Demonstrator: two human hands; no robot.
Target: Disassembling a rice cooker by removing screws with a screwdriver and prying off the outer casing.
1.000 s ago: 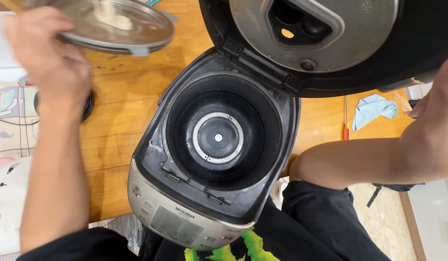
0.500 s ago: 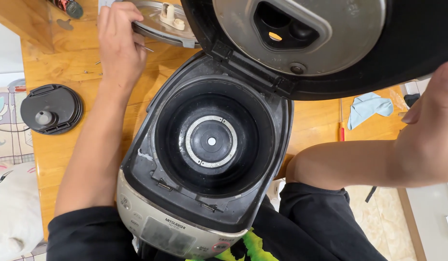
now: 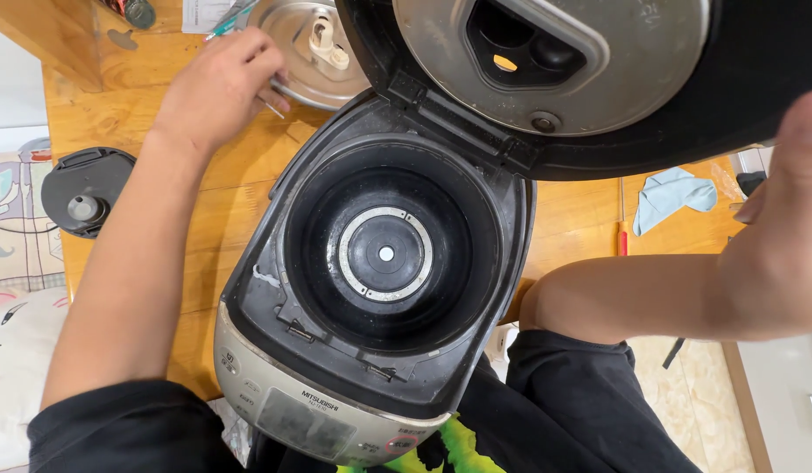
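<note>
An open rice cooker [image 3: 274, 412] stands on a wooden table, its black pot cavity [image 3: 386, 254] empty down to the round heating plate. Its hinged lid [image 3: 739, 96] is tipped up, showing the metal underside. My right hand [image 3: 787, 201] is at the lid's right rim, thumb over the edge, large and blurred. A round metal inner lid [image 3: 305, 52] with a cream knob lies on the table behind the cooker. My left hand [image 3: 217, 83] reaches to it, fingers curled on its left rim.
A black round cap [image 3: 86, 188] lies at the table's left edge. A light blue cloth [image 3: 673, 193] and a red-handled tool [image 3: 622, 236] lie to the right of the cooker. A wooden block [image 3: 60, 39] stands at the far left. A patterned mat [image 3: 11, 254] covers the floor on the left.
My left hand carried the metal inner lid from the upper left toward the cooker and set it on the table. The view shifted left. My right hand stayed at the lid.
</note>
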